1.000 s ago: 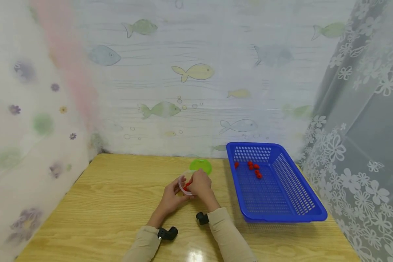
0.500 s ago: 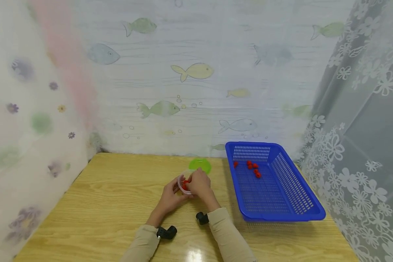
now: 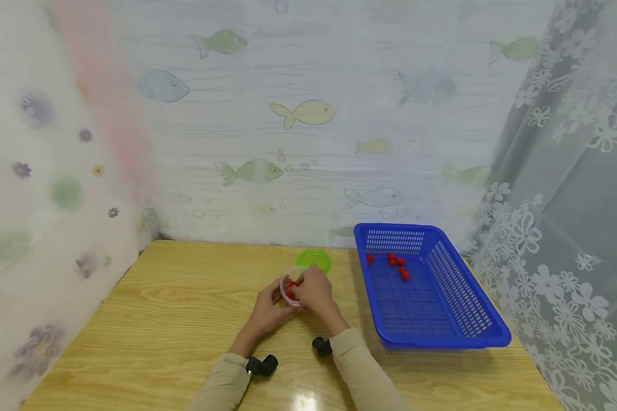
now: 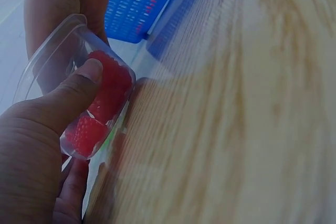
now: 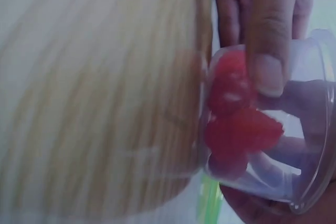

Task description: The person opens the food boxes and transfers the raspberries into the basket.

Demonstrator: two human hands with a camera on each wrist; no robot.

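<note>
My left hand (image 3: 268,308) grips a clear plastic container (image 4: 50,51) tilted above the wooden table (image 3: 185,308). Its thumb presses on the outer wall, as the left wrist view shows. Several red raspberries (image 4: 110,85) lie together in the container, against its base. From the other side my right hand (image 3: 316,291) reaches in over the rim, fingers bent. Through the clear wall in the right wrist view its fingers show close beside a pointed raspberry (image 5: 247,129). I cannot tell whether they pinch one.
A blue perforated basket (image 3: 444,342) stands on the right of the table with several raspberries (image 3: 405,275) toward its back left. A green round lid (image 3: 313,260) lies behind the hands. A fish-patterned curtain (image 3: 308,188) hangs along the table's back edge.
The raspberries in the container have shifted slightly beside the right fingertips. My right wrist has turned a little outward, to the right. My left hand keeps its hold in the same place.
</note>
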